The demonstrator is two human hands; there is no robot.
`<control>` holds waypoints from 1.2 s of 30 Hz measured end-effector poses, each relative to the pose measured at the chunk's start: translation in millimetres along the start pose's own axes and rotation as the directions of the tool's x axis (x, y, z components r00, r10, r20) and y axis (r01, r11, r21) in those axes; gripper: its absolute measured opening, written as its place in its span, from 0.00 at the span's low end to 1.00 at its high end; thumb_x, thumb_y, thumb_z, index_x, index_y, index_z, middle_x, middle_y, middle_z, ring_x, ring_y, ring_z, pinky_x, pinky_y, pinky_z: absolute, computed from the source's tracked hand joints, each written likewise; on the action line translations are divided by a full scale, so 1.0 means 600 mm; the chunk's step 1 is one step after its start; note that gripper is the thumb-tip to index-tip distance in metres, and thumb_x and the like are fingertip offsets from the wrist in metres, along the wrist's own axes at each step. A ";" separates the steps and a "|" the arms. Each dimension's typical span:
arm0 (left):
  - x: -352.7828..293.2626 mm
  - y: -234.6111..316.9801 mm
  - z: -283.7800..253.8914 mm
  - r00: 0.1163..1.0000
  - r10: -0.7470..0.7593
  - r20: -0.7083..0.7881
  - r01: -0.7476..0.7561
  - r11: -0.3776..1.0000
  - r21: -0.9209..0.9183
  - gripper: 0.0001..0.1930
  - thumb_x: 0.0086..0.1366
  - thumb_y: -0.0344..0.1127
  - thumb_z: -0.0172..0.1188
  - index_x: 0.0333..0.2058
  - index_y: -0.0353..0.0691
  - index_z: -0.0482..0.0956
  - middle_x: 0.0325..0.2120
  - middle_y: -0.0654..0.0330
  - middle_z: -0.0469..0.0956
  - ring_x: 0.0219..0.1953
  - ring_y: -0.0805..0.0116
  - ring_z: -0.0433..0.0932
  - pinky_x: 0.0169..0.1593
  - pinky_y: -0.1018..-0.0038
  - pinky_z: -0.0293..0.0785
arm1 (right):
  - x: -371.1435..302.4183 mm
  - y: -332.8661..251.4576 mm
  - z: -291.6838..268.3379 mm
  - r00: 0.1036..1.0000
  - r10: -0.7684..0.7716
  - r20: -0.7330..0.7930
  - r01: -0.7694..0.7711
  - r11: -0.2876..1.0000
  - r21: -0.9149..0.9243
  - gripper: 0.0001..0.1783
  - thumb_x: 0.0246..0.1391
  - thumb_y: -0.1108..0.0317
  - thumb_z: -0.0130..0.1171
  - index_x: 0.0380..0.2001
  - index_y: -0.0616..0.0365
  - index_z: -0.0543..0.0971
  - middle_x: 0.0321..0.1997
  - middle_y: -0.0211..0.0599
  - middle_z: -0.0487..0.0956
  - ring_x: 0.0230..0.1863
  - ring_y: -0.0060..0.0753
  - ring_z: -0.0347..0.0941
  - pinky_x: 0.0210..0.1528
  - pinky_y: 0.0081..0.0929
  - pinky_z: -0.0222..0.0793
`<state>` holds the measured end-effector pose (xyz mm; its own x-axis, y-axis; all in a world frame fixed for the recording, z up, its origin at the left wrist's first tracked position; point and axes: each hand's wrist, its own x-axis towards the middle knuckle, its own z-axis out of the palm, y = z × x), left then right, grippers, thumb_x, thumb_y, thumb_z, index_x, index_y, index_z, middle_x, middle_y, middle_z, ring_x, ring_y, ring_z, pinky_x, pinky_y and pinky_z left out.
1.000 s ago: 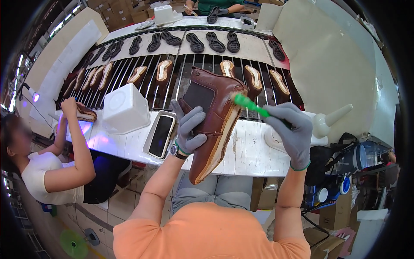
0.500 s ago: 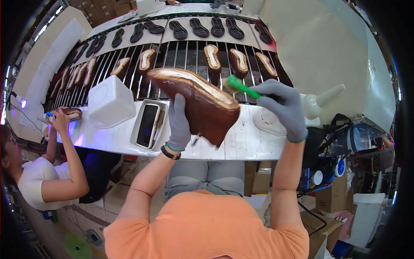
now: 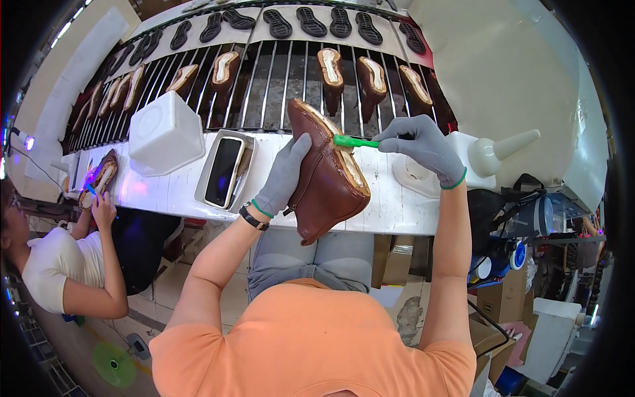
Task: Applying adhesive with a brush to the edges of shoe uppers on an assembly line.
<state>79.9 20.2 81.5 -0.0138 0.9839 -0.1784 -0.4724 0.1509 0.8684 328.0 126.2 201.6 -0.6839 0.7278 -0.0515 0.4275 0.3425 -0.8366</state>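
Observation:
A brown ankle boot [image 3: 325, 195] is tilted over the front of the white bench, its unsoled bottom turned up and to the right. My left hand [image 3: 286, 173], in a grey glove, is closed on the boot's left side. Between the fingers and thumb of my gloved right hand [image 3: 424, 151] is the green handle of a small brush [image 3: 360, 142]. The brush head lies against the boot's bottom near its narrow middle; its bristles are mostly hidden.
Left of the boot stand a white square tub [image 3: 165, 135] and a tray [image 3: 249, 173] holding a phone [image 3: 223, 172]. A white spouted bottle [image 3: 493, 152] stands right. Upturned boots [image 3: 331, 73] line the roller rack, black soles [image 3: 311, 22] behind. A co-worker [image 3: 73, 264] brushes another boot [image 3: 102, 175].
The boot has turned more upright, its bottom now facing further right. My right hand has brought the brush from beside the boot onto its bottom. The co-worker's boot is now tipped up.

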 end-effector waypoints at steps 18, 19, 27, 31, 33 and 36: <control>-0.016 0.040 0.008 0.991 -0.132 0.020 0.131 0.990 0.050 0.30 0.72 0.54 0.51 0.59 0.32 0.68 0.50 0.56 0.76 0.48 0.71 0.78 0.54 0.74 0.75 | -0.015 -0.014 -0.022 0.976 0.035 0.216 -0.027 0.999 -0.043 0.10 0.47 0.67 0.73 0.32 0.61 0.88 0.24 0.31 0.81 0.27 0.16 0.72 0.30 0.20 0.65; -0.018 0.041 0.010 0.992 -0.126 0.020 0.124 0.991 0.053 0.29 0.74 0.53 0.49 0.59 0.32 0.69 0.50 0.57 0.77 0.48 0.71 0.78 0.55 0.74 0.74 | -0.013 -0.013 -0.016 0.981 0.027 0.192 -0.028 1.000 0.005 0.10 0.47 0.67 0.72 0.32 0.61 0.88 0.23 0.32 0.81 0.27 0.16 0.72 0.30 0.20 0.65; -0.024 0.045 0.015 0.990 -0.141 0.009 0.140 0.988 0.072 0.27 0.76 0.51 0.45 0.57 0.31 0.71 0.50 0.57 0.77 0.49 0.70 0.78 0.57 0.73 0.73 | -0.023 -0.013 -0.020 0.957 -0.058 0.285 0.044 0.997 0.056 0.10 0.45 0.67 0.74 0.32 0.59 0.88 0.24 0.32 0.81 0.27 0.18 0.71 0.31 0.22 0.65; -0.023 0.037 0.013 0.994 -0.112 0.017 0.111 0.993 0.049 0.29 0.73 0.53 0.51 0.58 0.31 0.69 0.49 0.56 0.77 0.48 0.70 0.78 0.53 0.73 0.75 | -0.022 -0.017 -0.026 0.942 -0.099 0.320 0.078 0.994 0.080 0.11 0.44 0.68 0.74 0.32 0.61 0.88 0.23 0.30 0.80 0.27 0.17 0.70 0.30 0.21 0.63; -0.021 0.032 0.012 0.986 -0.165 0.026 0.166 0.986 -0.005 0.28 0.73 0.53 0.51 0.57 0.32 0.70 0.48 0.56 0.77 0.47 0.70 0.78 0.53 0.73 0.76 | -0.022 -0.016 -0.022 0.965 0.006 0.263 -0.023 0.998 0.061 0.10 0.45 0.68 0.74 0.32 0.61 0.88 0.22 0.29 0.79 0.24 0.16 0.67 0.27 0.20 0.60; -0.014 0.029 0.010 0.972 -0.231 0.042 0.234 0.971 -0.055 0.27 0.73 0.53 0.49 0.57 0.34 0.71 0.48 0.57 0.78 0.47 0.70 0.79 0.54 0.73 0.75 | -0.020 -0.013 -0.018 0.970 -0.001 0.242 -0.004 1.000 0.018 0.10 0.45 0.68 0.74 0.32 0.61 0.87 0.21 0.29 0.79 0.23 0.14 0.66 0.25 0.20 0.57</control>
<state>77.2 14.9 100.8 0.1331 0.9254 -0.3548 -0.5100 0.3709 0.7761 339.3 121.1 214.9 -0.8069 0.5622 -0.1812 0.4191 0.3287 -0.8464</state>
